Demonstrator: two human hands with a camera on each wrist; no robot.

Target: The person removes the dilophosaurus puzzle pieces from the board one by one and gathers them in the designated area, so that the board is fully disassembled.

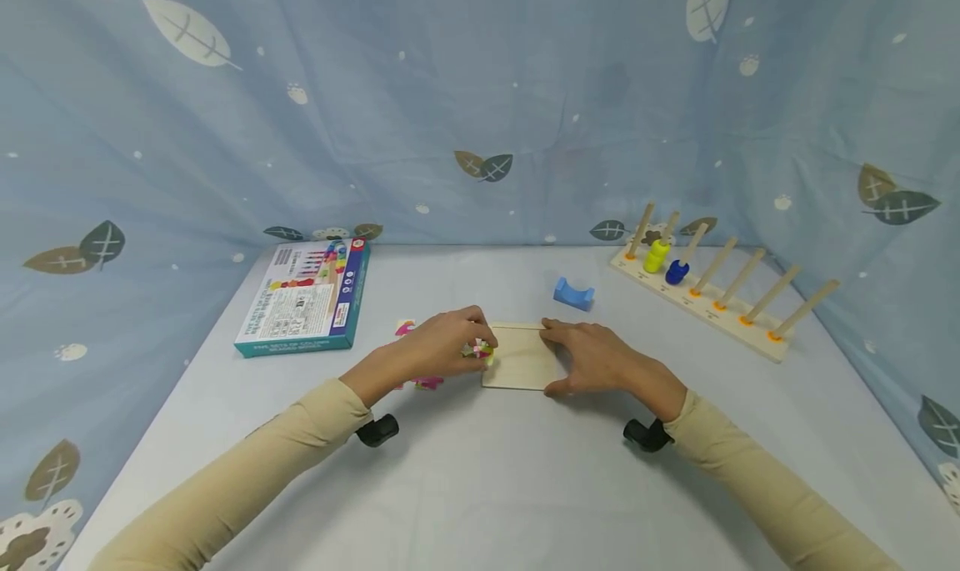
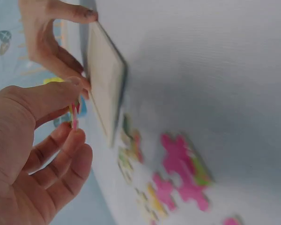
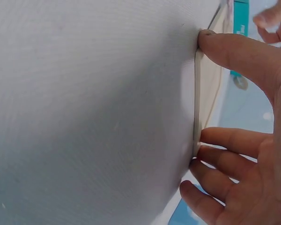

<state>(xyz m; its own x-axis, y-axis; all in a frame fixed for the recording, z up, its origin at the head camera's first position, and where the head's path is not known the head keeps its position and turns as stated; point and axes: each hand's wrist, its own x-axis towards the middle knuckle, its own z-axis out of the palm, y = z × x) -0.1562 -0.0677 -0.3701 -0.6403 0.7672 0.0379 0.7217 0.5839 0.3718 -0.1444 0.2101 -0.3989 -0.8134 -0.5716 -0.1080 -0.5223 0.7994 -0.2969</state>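
My left hand [image 1: 444, 346] pinches a small colourful jigsaw piece [image 2: 74, 116] between thumb and fingers, at the left edge of a pale wooden puzzle board [image 1: 519, 361]. The piece is seen nearly edge-on in the left wrist view. My right hand [image 1: 600, 358] holds the board's right side, its thumb at the near corner and its fingers towards the far edge. The board's bare wood shows between the hands. Loose pink, green and yellow jigsaw pieces [image 2: 178, 159] lie on the table beside the left hand; in the head view that hand partly hides them.
A flat teal-edged toy box [image 1: 300, 300] lies at the back left. Behind the board is a blue curved block [image 1: 574, 294]. At the back right stands a wooden peg rack [image 1: 701, 304] with yellow beads [image 1: 657, 256] and dark blue beads [image 1: 677, 272].
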